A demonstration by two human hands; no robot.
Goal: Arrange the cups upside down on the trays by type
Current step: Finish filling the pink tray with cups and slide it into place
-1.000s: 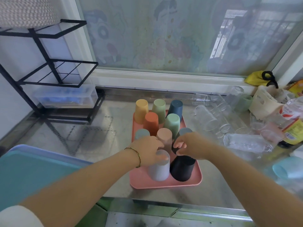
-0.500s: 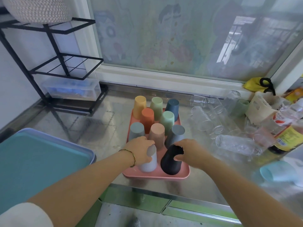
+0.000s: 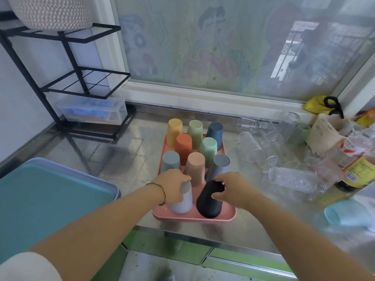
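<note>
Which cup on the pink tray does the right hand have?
The black cup, at the tray's near right corner; the right hand grips its top. The left hand grips the pale cup beside it.

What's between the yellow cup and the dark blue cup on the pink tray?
A pale green cup, upside down, stands between the yellow cup and the dark blue cup, seen in the head view.

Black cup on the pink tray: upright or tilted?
Tilted: the black cup leans rightward, gripped at its top by the right hand.
</note>
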